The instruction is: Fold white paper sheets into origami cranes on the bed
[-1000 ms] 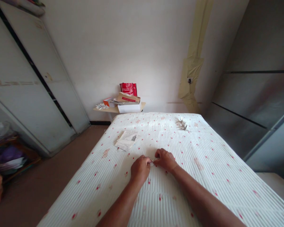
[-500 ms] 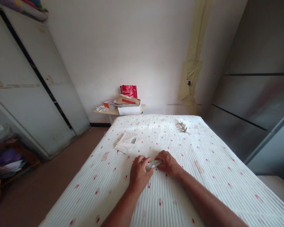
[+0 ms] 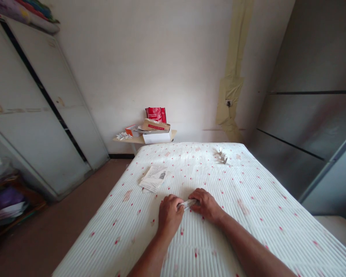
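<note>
A narrow strip of folded printed paper [image 3: 187, 204] spans the gap between my two hands, low over the bed. My left hand [image 3: 170, 213] pinches its left end, and my right hand [image 3: 204, 204] is closed round its right end. The fingers cover both ends of the paper. Beyond my left hand lies a small stack of printed sheets [image 3: 154, 178], with a dark picture on the top one. Farther off on the right rest several small folded paper pieces [image 3: 221, 156].
The bed cover [image 3: 196, 254] is white, ribbed and dotted red. Behind the bed, a small table [image 3: 137, 140] bears a white box [image 3: 157, 137], a red bag [image 3: 156, 114] and a pile of white paper pieces [image 3: 123, 136]. Pale cabinets [image 3: 72, 96] stand left, a grey wardrobe [image 3: 311, 119] right.
Both hands have stayed close together on the paper. The left fingers have closed more tightly, and the strip looks slimmer and turned slightly. The view has tilted up a little.
</note>
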